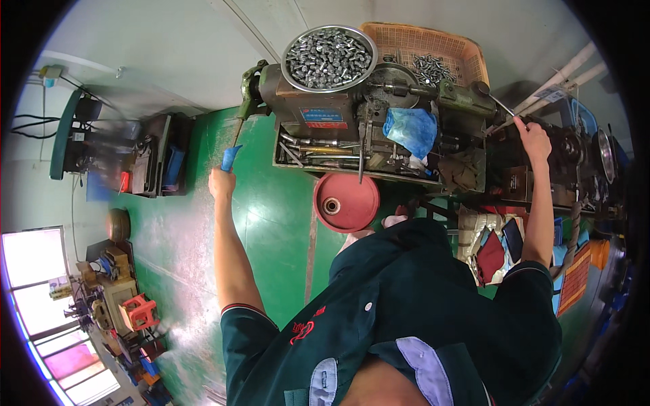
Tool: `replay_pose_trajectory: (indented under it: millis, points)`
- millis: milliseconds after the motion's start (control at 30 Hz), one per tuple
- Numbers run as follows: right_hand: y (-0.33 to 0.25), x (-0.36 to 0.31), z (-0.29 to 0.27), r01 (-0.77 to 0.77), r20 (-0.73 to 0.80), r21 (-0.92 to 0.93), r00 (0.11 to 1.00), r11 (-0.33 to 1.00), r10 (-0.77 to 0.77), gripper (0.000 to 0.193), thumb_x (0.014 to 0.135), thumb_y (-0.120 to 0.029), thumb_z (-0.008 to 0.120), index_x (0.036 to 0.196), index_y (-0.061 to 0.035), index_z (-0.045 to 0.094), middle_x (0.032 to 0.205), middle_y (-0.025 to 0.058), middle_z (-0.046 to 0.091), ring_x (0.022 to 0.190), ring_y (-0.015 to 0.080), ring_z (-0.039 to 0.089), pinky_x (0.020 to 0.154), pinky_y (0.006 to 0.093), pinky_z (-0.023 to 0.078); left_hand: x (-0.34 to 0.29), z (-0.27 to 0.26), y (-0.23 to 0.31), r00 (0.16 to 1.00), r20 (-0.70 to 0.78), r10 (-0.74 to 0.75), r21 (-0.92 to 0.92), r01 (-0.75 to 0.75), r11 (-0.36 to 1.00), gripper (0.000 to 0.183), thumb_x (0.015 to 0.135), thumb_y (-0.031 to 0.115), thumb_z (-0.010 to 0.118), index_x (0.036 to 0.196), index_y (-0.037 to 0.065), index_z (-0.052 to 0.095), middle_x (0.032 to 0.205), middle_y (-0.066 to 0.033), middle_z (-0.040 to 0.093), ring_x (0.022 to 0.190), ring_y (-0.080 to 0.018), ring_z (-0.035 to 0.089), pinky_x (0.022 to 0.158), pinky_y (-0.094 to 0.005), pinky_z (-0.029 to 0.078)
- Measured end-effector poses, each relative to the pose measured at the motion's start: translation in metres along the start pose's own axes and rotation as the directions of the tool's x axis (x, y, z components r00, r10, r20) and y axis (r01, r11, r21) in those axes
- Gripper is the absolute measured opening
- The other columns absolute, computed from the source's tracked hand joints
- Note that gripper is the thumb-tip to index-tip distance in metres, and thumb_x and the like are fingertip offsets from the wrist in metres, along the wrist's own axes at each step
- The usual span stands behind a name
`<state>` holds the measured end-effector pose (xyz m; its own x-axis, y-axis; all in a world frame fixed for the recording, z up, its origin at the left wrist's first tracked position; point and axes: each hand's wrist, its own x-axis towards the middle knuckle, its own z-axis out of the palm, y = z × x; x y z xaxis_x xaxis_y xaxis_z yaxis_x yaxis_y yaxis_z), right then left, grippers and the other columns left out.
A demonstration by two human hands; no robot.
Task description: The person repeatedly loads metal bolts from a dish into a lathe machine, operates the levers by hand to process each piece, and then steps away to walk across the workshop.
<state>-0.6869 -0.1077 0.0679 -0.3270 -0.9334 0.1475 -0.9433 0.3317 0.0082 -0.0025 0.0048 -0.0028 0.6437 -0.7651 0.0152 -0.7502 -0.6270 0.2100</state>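
My left hand (222,181) is closed around the blue-wrapped grip of a lever (231,158) at the left end of a small bench lathe (288,101). On the other side, my right hand (535,141) grips a thin metal lever handle (502,106) that sticks out from the lathe's right end. Both arms are stretched wide. Atop the machine, a round steel bowl (330,88) is heaped with bolt-like metal parts (328,57). Behind it, an orange plastic basket (433,30) holds more loose parts (433,69). A blue cloth (411,130) covers part of the lathe's middle.
Rods and tools (325,150) lie in the tray under the lathe. A red round drum top (355,203) stands before me on the green floor (264,203). Other machines (152,155) stand at left, with a red stool (139,312). Folded cloths (491,254) lie at right.
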Motion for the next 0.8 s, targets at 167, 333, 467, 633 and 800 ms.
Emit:
replay_pose_trajectory:
  millis: [167, 333, 467, 633, 800]
  points:
    - [-0.029, 0.047, 0.012, 0.092, -0.642, -0.195, 0.741, 0.976, -0.198, 0.035, 0.068, -0.041, 0.054, 0.086, -0.0116, 0.058, 0.087, 0.0069, 0.055, 0.089, 0.0247, 0.049, 0.068, 0.0424, 0.039, 0.003, -0.003, 0.006, 1.0, 0.005, 0.006, -0.013, -0.006, 1.0, 0.016, 0.068, 0.016, 0.054, 0.081, 0.012, 0.062, 0.078, -0.0157, 0.059, 0.076, -0.0309, 0.057, 0.066, -0.0377, 0.044]
    - [-0.17, 0.055, 0.015, 0.495, -0.319, 0.404, 0.864, 0.769, -0.389, 0.025, 0.064, -0.027, 0.058, 0.083, -0.0104, 0.058, 0.08, 0.0083, 0.059, 0.079, 0.0258, 0.055, 0.068, 0.0369, 0.044, 0.003, -0.001, 0.005, 1.0, 0.016, 0.02, -0.017, -0.02, 1.0, 0.016, 0.067, 0.016, 0.054, 0.08, 0.012, 0.062, 0.077, -0.0155, 0.059, 0.075, -0.0303, 0.057, 0.066, -0.0372, 0.044]
    - [-0.258, 0.028, 0.031, 0.47, 0.024, 0.75, 0.683, 0.465, -0.73, 0.026, 0.06, -0.016, 0.058, 0.083, -0.0031, 0.057, 0.076, 0.0129, 0.059, 0.072, 0.0252, 0.057, 0.065, 0.0323, 0.044, 0.004, 0.004, -0.002, 0.999, 0.03, 0.021, -0.065, -0.019, 0.998, 0.016, 0.066, 0.017, 0.055, 0.078, 0.009, 0.062, 0.076, -0.0161, 0.059, 0.076, -0.0305, 0.057, 0.066, -0.0373, 0.044]
    - [-0.29, 0.02, 0.053, 0.375, 0.123, 0.762, 0.717, 0.528, -0.687, 0.031, 0.058, -0.021, 0.059, 0.083, -0.004, 0.059, 0.083, 0.0123, 0.059, 0.079, 0.0246, 0.056, 0.07, 0.0323, 0.043, -0.014, 0.021, 0.005, 0.999, 0.032, 0.03, -0.184, -0.023, 0.983, 0.015, 0.065, 0.017, 0.056, 0.076, 0.007, 0.061, 0.071, -0.0179, 0.058, 0.07, -0.032, 0.057, 0.063, -0.0398, 0.044]
    - [-0.292, 0.015, 0.052, 0.37, 0.143, 0.765, 0.7, 0.527, -0.699, 0.028, 0.058, -0.013, 0.058, 0.081, 0.0027, 0.057, 0.075, 0.0118, 0.06, 0.07, 0.0204, 0.056, 0.066, 0.0296, 0.042, -0.07, 0.004, 0.072, 1.0, -0.02, -0.022, -0.22, 0.017, 0.975, 0.014, 0.064, 0.013, 0.054, 0.075, 0.007, 0.061, 0.071, -0.0181, 0.058, 0.07, -0.0343, 0.056, 0.063, -0.0399, 0.044]
